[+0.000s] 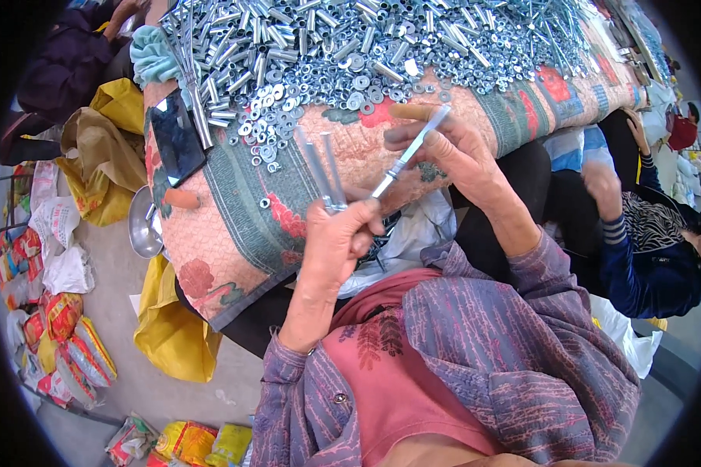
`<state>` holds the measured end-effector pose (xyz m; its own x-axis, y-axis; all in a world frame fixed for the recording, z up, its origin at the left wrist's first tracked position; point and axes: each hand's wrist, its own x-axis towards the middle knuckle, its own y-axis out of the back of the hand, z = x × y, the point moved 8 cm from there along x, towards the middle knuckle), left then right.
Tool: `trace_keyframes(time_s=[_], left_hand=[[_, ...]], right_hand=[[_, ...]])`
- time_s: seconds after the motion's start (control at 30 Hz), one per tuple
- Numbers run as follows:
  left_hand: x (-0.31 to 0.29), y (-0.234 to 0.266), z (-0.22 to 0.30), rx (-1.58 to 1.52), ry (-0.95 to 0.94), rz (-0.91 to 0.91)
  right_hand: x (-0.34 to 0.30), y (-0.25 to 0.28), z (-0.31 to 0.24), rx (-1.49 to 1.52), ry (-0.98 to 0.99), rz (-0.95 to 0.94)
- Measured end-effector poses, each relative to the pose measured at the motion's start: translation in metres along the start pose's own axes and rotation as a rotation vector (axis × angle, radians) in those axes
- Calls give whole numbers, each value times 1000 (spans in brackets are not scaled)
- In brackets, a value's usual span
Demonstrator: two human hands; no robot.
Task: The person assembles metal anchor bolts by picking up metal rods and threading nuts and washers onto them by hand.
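My left hand [331,245] is closed around the lower ends of several metal bolts [319,167], which stick up from the fist. One more, a long anchor bolt [407,152], slants up and right between its thumb and fingers. Toward the upper end of that bolt, the thumb and fingers of my right hand [463,159] close on it. Dark coverings or stains show on the right fingertips. Just beyond both hands, loose washers [269,113] and metal sleeves [276,54] lie heaped on a flower-patterned cloth [234,194].
A black phone [177,140] lies at the cloth's left side, near a light-blue rag [152,54]. Below the left edge sits a metal bowl [142,222]. Yellow sacks [171,327] are on the floor. Another person's sleeve [639,265] is close on the right.
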<state>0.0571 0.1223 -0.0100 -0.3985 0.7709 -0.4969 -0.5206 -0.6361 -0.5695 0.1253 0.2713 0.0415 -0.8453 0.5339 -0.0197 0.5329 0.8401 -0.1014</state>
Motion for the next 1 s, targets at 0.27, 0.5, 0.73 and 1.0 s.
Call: trace_keyframes(time_s=[0.27, 0.5, 0.73, 1.0], left_hand=[[2, -6, -6, -28, 43, -50], [4, 1, -4, -70, 61, -29], [4, 6, -6, -26, 102, -41], [-20, -20, 28, 1048, -708, 181]], right_hand=[[-6, 4, 9, 76, -86, -109], [-11, 16, 15, 20, -60, 50], [-19, 5, 20, -59, -194, -64], [-24, -11, 33, -135, -191, 151]])
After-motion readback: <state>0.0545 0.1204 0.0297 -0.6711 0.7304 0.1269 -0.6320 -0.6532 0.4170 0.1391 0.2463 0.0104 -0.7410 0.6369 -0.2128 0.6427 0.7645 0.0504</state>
